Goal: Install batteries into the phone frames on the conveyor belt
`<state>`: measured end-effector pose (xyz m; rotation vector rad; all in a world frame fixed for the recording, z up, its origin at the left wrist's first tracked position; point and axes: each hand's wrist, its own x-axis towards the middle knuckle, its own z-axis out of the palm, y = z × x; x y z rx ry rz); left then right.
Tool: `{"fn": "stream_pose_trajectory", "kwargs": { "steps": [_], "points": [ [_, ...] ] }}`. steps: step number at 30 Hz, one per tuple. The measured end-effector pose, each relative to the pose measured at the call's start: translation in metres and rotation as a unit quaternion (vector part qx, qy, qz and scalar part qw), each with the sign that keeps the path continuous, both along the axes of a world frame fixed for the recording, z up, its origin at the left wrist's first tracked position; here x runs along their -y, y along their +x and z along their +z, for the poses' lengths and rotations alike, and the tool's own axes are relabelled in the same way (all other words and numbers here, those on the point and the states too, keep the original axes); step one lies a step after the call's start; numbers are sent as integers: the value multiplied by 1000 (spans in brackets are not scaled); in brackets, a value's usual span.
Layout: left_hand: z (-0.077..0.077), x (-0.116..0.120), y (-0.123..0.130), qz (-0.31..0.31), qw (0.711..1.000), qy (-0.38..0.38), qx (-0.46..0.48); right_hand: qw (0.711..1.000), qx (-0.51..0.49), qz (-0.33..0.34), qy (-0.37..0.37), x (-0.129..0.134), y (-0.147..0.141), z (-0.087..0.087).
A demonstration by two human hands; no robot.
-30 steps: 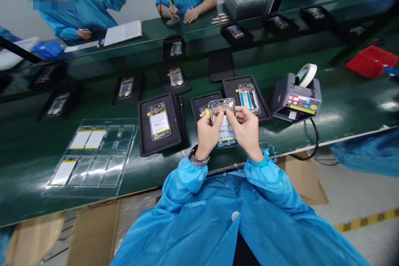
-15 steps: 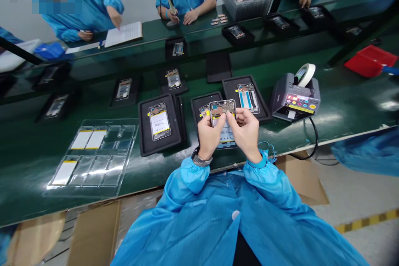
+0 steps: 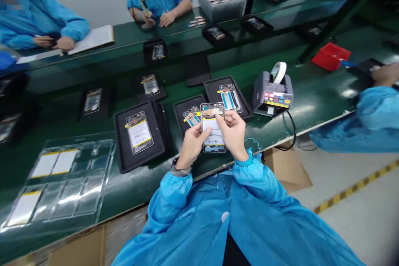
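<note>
Pinching a phone frame [image 3: 213, 128] over the green workbench [image 3: 305, 133] are both hands, closed on it: the left hand [image 3: 192, 145] has its fingers curled against the lower left edge, while the right hand [image 3: 232, 133] presses its thumb onto the labelled face. Just beyond sits a second frame [image 3: 191, 116] in a black tray [image 3: 180, 110] — a grey tape dispenser [image 3: 272, 93] stands farther right.
</note>
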<state>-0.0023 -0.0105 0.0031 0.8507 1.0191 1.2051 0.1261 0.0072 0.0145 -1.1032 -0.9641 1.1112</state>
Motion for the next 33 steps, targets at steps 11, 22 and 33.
{"fn": "stream_pose_trajectory", "kwargs": {
  "steps": [11,22,33],
  "points": [
    [-19,-1,-8,38,998,-50,12,930,162,-316,-99,-4,171,-39],
    [-17,4,-4,18,999,-45,-3,940,128,-289,-131,-26,174,-30],
    [-12,-4,-7,62,998,-24,17,974,110,-172,-100,14,125,-12]
  ]
}}
